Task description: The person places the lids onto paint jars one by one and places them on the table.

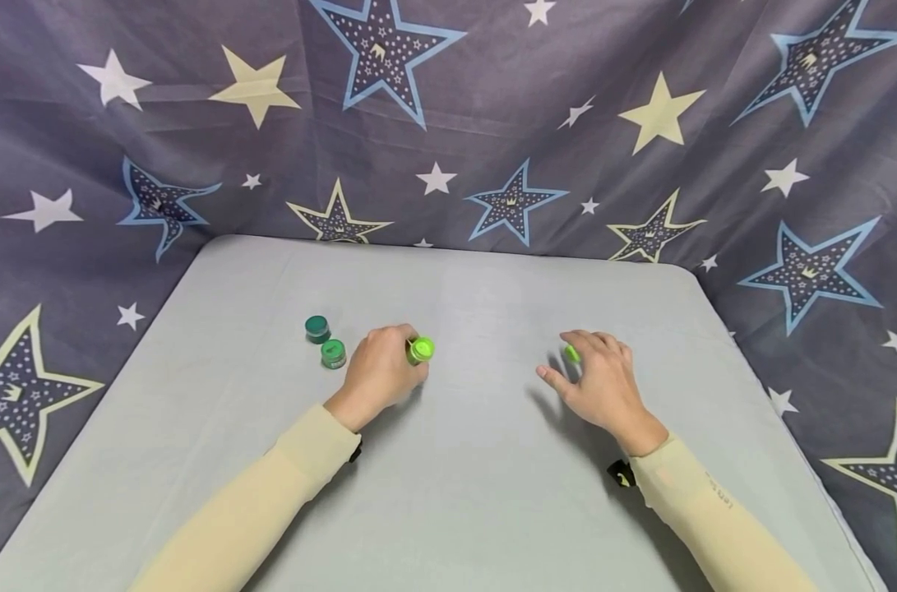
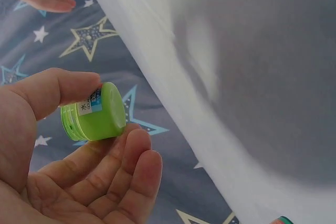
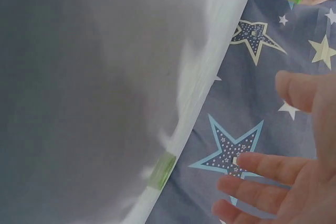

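My left hand [image 1: 386, 366] holds a small lime-green paint jar [image 1: 422, 350] between thumb and fingers. In the left wrist view the jar [image 2: 100, 113] shows part of a printed label under the thumb. Over on the right, my right hand [image 1: 603, 380] has its fingers spread with nothing held between them. Close by it is a small bright green object [image 1: 571, 353], partly hidden by the fingers in the head view. In the right wrist view that green object [image 3: 163, 170] is on the table, apart from the fingertips; its kind is unclear.
Left of my left hand stand a dark teal jar [image 1: 317, 329] and a green jar [image 1: 333, 353], side by side. They rest on a pale grey table [image 1: 485, 493]. A dark curtain [image 1: 463, 140] with stars hangs behind and along both sides.
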`<state>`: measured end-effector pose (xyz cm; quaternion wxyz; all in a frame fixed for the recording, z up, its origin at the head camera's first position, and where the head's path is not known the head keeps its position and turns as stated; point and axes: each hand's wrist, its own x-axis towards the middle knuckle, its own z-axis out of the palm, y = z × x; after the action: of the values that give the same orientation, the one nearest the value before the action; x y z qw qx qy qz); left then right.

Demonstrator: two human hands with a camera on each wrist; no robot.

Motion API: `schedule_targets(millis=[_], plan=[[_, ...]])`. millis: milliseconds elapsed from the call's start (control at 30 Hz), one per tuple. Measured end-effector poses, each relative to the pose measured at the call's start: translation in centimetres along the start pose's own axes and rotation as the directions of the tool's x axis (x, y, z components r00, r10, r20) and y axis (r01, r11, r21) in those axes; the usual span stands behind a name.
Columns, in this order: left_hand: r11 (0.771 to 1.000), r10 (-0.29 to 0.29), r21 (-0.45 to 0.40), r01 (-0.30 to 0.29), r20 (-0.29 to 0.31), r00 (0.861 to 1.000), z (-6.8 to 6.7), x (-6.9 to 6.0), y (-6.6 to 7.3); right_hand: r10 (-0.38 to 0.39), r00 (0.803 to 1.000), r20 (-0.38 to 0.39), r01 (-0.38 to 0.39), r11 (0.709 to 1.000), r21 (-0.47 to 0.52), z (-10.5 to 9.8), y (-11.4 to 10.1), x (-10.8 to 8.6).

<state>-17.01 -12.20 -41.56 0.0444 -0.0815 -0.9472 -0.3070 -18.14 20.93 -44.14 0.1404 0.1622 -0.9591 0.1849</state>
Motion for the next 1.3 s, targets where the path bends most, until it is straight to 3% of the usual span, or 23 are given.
schedule_targets(millis=[633,1300], plan=[[0.998,0.066,-0.009,-0.066,-0.020,0.998,0.5,-2.3,1.1,0.045,0.999,0.026,-0.042,0.995,-0.087,0.3,2.5,1.2],[0.992,0.127,-0.005,-0.127,-0.050,0.991,0.7,-3.6,1.5,0.119,0.977,0.179,-0.081,0.976,-0.204,0.6,2.6,2.3]])
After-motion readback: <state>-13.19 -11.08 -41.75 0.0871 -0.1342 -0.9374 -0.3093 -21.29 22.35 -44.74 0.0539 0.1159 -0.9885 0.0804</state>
